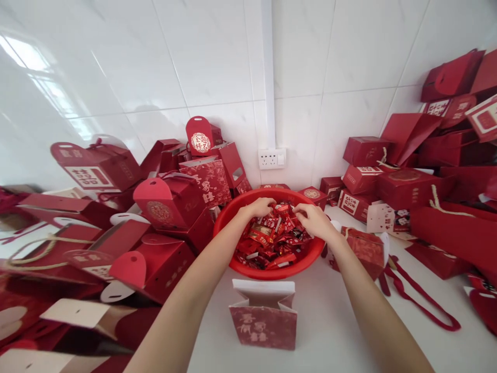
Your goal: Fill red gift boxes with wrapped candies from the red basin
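Note:
A red plastic basin stands on the white table, filled with wrapped candies in red and gold wrappers. Over its far left side, my left hand reaches in, its fingers curled down among the sweets; their tips are partly hidden. My right hand is at the basin's right side, fingers bent and closed on candies near the rim. Just in front of the basin, between my forearms, a dark red paper gift box stands upright with its top open and its pale inside showing.
Red gift boxes are heaped on the left, some with rope handles. More boxes pile up on the right against the tiled wall. A red ribbon lies on the table. A wall socket sits behind the basin.

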`<state>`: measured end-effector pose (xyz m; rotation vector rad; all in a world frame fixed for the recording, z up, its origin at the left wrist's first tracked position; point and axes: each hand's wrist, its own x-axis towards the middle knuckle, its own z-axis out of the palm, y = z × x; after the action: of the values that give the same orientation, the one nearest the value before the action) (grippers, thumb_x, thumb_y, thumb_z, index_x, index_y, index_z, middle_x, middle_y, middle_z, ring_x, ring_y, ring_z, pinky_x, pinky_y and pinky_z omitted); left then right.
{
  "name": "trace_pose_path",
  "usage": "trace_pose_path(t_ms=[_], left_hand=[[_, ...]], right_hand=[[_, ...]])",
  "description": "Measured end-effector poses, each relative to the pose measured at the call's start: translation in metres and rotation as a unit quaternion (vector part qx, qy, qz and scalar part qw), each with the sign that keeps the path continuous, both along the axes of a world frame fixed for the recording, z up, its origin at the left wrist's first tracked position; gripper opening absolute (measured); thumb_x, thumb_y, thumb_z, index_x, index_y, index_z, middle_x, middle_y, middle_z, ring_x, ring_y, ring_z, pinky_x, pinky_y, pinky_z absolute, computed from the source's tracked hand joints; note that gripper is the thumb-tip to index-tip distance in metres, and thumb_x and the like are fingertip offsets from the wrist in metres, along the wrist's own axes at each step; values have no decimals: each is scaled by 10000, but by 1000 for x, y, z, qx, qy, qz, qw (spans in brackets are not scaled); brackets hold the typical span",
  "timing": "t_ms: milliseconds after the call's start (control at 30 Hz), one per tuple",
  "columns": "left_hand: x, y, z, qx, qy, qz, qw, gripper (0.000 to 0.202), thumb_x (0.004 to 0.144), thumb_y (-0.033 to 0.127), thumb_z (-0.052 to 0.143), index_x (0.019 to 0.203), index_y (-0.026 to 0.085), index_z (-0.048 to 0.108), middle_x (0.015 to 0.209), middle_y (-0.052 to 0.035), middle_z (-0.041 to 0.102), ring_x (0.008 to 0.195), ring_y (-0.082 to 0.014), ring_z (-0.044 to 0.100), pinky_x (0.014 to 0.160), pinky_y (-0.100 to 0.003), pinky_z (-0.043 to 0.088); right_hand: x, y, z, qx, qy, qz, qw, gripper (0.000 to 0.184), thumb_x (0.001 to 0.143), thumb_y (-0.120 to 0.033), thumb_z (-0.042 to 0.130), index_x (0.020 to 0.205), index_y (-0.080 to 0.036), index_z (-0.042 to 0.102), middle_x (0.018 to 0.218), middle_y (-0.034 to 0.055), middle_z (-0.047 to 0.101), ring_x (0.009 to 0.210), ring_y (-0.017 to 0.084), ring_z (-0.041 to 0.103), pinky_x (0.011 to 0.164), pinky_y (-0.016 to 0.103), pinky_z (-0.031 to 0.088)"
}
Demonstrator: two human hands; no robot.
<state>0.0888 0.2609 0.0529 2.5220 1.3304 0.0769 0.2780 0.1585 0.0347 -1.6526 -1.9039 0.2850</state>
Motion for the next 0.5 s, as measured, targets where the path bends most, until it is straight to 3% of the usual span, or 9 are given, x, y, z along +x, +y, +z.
trace_pose_path(t_ms=[133, 333, 500], left_hand=[[2, 1, -12, 7, 26, 4, 1000, 619, 831, 212, 644, 1441, 153, 557, 1529, -140, 534, 1416, -329, 491, 1194, -387, 366], [4, -2, -15, -3, 44, 7, 999, 877, 714, 215, 738, 1540, 228, 445, 1568, -126, 485, 1438, -386, 434, 1183, -475, 373], [6, -4, -15, -40, 35, -25, 998, 720, 729, 227, 701, 1437, 244, 572, 1388, -65, 659, 1243, -290, 627, 1054, -319, 483]], right_hand=[[2, 4, -1, -1, 7, -6, 1000, 431, 903, -24, 427, 1208, -170, 695, 1173, 117, 773, 1128, 232, 711, 969, 328, 507], [1, 4, -4, -12, -23, -13, 1000, 538, 846, 35, 424, 1301, -162, 634, 1273, 143, 727, 1207, 263, 673, 1014, 354, 484], [-1, 6, -7, -27, -63, 6, 998, 481, 862, -79, 561, 1327, -188, 622, 1260, 153, 723, 1193, 307, 667, 962, 366, 494]])
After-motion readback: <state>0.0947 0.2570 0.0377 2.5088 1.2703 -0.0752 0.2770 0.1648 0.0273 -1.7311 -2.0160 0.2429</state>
